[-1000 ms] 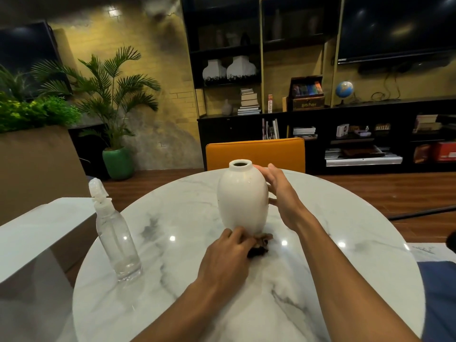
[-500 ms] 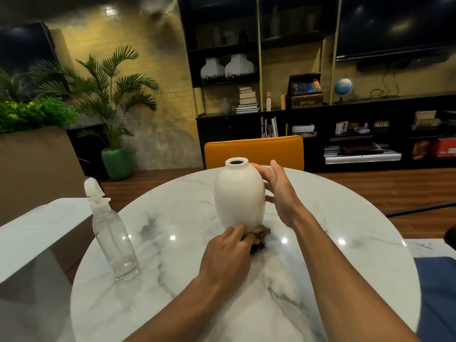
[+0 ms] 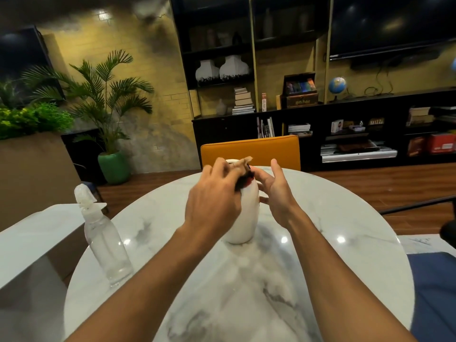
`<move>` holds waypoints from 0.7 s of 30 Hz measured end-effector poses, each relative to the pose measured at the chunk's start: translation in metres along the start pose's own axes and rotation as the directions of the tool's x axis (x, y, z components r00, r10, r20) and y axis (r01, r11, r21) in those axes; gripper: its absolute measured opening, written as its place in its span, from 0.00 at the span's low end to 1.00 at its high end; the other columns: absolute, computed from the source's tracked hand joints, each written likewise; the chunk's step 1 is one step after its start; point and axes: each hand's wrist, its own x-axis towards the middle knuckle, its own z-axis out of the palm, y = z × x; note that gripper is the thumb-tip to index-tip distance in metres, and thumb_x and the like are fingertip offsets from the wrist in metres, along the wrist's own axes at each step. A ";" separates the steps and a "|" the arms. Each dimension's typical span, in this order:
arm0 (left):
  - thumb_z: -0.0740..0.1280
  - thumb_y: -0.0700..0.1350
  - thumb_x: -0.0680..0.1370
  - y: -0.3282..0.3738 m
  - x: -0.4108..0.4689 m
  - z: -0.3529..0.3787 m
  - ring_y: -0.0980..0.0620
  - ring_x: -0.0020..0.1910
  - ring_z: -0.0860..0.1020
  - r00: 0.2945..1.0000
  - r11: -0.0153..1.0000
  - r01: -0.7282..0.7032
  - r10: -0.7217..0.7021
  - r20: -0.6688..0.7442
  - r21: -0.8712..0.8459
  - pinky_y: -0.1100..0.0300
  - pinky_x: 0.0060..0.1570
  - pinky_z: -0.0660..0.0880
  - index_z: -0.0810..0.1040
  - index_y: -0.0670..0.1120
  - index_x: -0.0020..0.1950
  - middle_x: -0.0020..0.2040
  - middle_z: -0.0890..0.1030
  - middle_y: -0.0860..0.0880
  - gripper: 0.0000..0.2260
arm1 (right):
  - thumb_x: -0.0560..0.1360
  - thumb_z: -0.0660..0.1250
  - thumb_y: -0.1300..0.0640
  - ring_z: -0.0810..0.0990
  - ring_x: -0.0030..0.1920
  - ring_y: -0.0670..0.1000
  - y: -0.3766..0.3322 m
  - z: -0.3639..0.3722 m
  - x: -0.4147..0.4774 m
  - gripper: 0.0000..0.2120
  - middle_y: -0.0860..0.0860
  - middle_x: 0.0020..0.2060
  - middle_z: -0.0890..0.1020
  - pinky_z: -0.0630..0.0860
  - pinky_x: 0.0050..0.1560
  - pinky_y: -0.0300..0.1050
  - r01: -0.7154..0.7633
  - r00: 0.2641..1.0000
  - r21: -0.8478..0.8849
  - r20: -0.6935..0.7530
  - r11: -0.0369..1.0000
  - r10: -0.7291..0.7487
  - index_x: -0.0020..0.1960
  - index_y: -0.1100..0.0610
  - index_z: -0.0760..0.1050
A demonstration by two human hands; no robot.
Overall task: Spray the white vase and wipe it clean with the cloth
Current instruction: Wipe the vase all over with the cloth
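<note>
Head view — white vase [image 3: 243, 225] on round marble table [image 3: 246, 292], orange chair [image 3: 249, 151] behind.

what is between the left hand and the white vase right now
The cloth: the left hand grips it bunched and presses it against the upper part of the white vase, near the rim. The head view shows this.

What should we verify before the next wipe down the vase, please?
1. Cloth gripped in the left hand: ok.
2. Cloth pressed against the vase near its mouth: ok.
3. Vase standing on the table: ok.
4. Right hand steadying the vase: cannot tell; it is open, close beside it.
5. Spray bottle upright, apart from both arms: ok.
</note>
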 end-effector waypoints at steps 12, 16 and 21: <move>0.69 0.52 0.79 0.004 -0.006 0.002 0.50 0.52 0.73 0.997 0.999 -0.040 0.037 0.065 0.032 0.63 0.38 0.71 0.77 0.52 0.70 0.60 0.77 0.48 0.19 | 0.84 0.38 0.37 0.71 0.68 0.48 -0.001 -0.004 -0.002 0.28 0.44 0.64 0.78 0.63 0.73 0.58 0.017 1.000 0.021 0.024 1.000 -0.018 0.55 0.36 0.78; 0.76 0.47 0.73 0.014 -0.037 0.022 0.47 0.47 0.77 0.962 0.960 -0.251 0.232 0.145 0.124 0.53 0.36 0.79 0.82 0.49 0.62 0.57 0.80 0.47 0.17 | 0.80 0.37 0.30 0.75 0.68 0.51 0.004 -0.007 0.003 0.37 0.46 0.64 0.81 0.67 0.68 0.56 -0.033 0.998 0.046 0.056 0.998 0.031 0.67 0.43 0.79; 0.73 0.44 0.75 0.008 -0.083 0.056 0.47 0.36 0.80 0.910 0.916 -0.386 0.360 0.204 0.107 0.56 0.27 0.78 0.84 0.47 0.60 0.57 0.84 0.51 0.14 | 0.80 0.35 0.31 0.72 0.70 0.49 0.004 -0.004 0.004 0.39 0.44 0.69 0.78 0.65 0.67 0.55 0.009 0.999 0.022 0.031 1.000 -0.010 0.69 0.44 0.78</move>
